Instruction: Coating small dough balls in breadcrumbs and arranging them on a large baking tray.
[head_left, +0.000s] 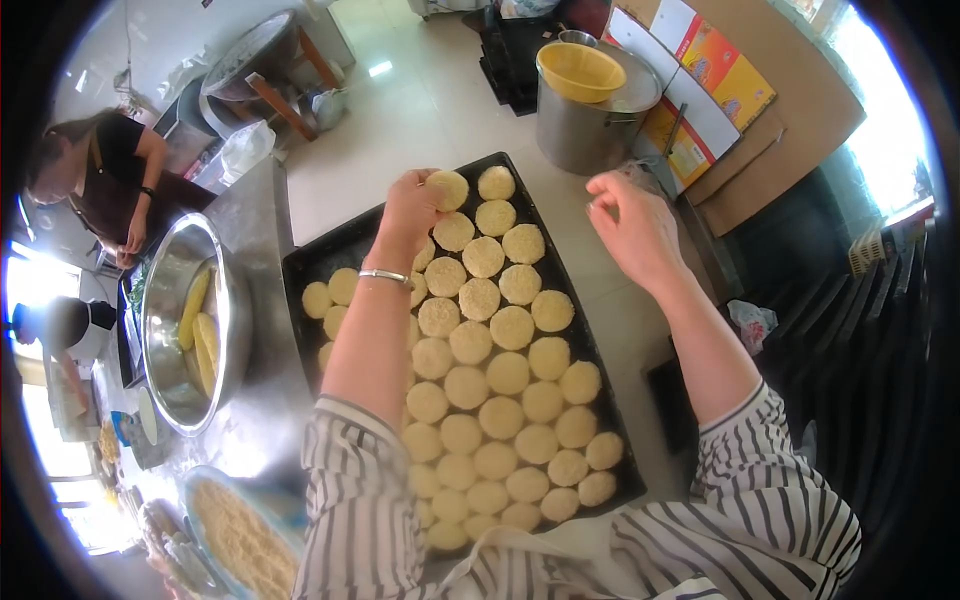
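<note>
A black baking tray (600, 352) lies before me, covered with rows of round, pale yellow, crumb-coated cakes (480, 298). At the tray's far edge my left hand (409, 206), with a silver bangle at the wrist, grips one round crumb-coated cake (448, 190) between thumb and fingers. My left forearm hides part of the tray's left side. Beyond the tray's right edge my right hand (634, 225) hangs in the air, fingers bent and apart, with nothing visible in it.
On the metal table (262, 217) to the left are a steel basin (238, 330) with yellow oblong pieces and a tub of crumbs (240, 532). Two people work further left. A steel pot (570, 135) bearing a yellow bowl (581, 71) stands ahead, beside cardboard (795, 112). Black trays (847, 360) stand right.
</note>
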